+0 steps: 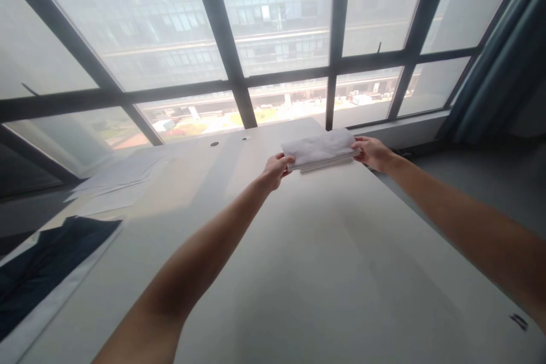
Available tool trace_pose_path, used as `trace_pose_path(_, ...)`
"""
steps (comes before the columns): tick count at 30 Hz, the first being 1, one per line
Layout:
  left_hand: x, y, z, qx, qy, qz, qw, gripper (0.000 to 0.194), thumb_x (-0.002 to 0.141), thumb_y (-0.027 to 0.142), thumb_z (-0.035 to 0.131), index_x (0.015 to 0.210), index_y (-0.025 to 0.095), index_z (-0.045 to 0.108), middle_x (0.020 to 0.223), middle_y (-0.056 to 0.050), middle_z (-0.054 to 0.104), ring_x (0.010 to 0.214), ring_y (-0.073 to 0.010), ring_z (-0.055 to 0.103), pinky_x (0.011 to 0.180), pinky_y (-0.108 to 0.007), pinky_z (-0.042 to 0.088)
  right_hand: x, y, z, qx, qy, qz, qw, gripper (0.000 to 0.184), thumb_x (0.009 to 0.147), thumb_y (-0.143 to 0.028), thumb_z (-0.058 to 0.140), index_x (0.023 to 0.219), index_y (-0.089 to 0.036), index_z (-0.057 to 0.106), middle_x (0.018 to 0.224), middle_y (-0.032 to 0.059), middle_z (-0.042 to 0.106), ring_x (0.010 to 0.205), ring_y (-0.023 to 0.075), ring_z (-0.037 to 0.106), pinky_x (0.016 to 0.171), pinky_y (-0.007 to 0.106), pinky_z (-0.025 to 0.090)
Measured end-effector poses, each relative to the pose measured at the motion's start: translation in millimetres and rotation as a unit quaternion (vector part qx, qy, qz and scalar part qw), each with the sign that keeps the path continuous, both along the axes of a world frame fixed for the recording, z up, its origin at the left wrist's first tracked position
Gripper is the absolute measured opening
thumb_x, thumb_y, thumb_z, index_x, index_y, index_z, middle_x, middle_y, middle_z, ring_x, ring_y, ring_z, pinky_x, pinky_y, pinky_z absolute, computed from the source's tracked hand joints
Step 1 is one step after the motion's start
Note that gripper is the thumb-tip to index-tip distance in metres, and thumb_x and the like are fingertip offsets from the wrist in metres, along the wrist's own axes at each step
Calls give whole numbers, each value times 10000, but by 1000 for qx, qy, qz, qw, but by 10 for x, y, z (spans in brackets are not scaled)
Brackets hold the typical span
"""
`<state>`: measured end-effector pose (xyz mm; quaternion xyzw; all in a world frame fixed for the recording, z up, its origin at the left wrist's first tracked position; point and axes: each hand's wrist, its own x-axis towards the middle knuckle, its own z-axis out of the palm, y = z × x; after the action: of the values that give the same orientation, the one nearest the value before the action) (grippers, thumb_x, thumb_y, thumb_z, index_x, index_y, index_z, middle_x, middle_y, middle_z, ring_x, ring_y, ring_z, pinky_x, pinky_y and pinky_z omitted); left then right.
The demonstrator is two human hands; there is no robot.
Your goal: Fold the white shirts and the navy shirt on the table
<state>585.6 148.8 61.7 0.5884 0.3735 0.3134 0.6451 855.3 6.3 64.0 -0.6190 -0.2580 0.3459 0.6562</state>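
At the far end of the broad, smooth white table (277, 250), close to its right-hand edge, lies a flat, oblong bundle of folded white cloth (319, 148). The person's left hand (277, 172) grasps the bundle's left end, thumb on the upper side and fingers curled below. The right hand (373, 153) grips the opposite end, at the table's right edge, with fingers closed on the layers. A thin, pale edge shows under the bundle's near side; whether the bundle rests fully on the table or is slightly raised, I cannot tell. Both bare forearms stretch forward over the table.

On the table's far left part lie overlapping thin white sheets (115, 187), and nearer, along its left side, a dark navy piece of fabric (55, 261). Near the table's far edge is a small round dark-looking hole (214, 144). A small black shape (518, 321), too blurred to identify, sits at the table's near right. Beyond the table stand tall dark-framed windows (230, 62); to its right hangs a long blue-grey curtain (490, 74).
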Motion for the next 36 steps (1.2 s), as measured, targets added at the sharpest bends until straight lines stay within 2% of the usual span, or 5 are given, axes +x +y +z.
trace_pose_path(8,800,736,-343,29,22,15,999,232,714,121,786,923,123,683,963,-94,712,890,-182,669,844,-316,517,761,829,-342,-83,-96,-79,989,331,672,-63,686,986,-169,676,878,44,698,757,145,614,598,235,471)
trace_pose_path(14,819,750,-699,53,66,-13,996,259,755,174,810,973,100,689,979,-120,725,928,-211,687,850,-330,546,869,883,-710,-131,-135,-79,979,301,674,-92,727,970,-139,695,845,79,707,771,189,629,622,285,505)
trace_pose_path(19,781,878,-583,112,139,35,983,435,823,265,767,1195,86,631,1308,-226,610,1249,-342,564,1049,-461,446,871,890,-679,-200,-285,-105,932,290,775,-208,726,1060,-154,706,1052,138,720,1019,289,650,895,425,532)
trace_pose_path(28,1420,723,-627,514,320,-125,786,523,1027,334,396,1533,203,416,1614,-103,361,1512,-317,235,1226,-536,126,254,1433,-691,-137,-577,83,801,482,1022,-284,454,1472,-110,467,1615,131,358,1487,255,257,1231,443,142)
trace_pose_path(36,1316,923,-861,433,396,-107,803,776,964,692,339,1596,243,302,1692,-106,107,1550,-366,29,1196,-639,25,714,1249,-897,-253,-516,90,813,638,1019,-548,388,1541,-181,373,1671,149,209,1542,328,127,1188,652,-42)
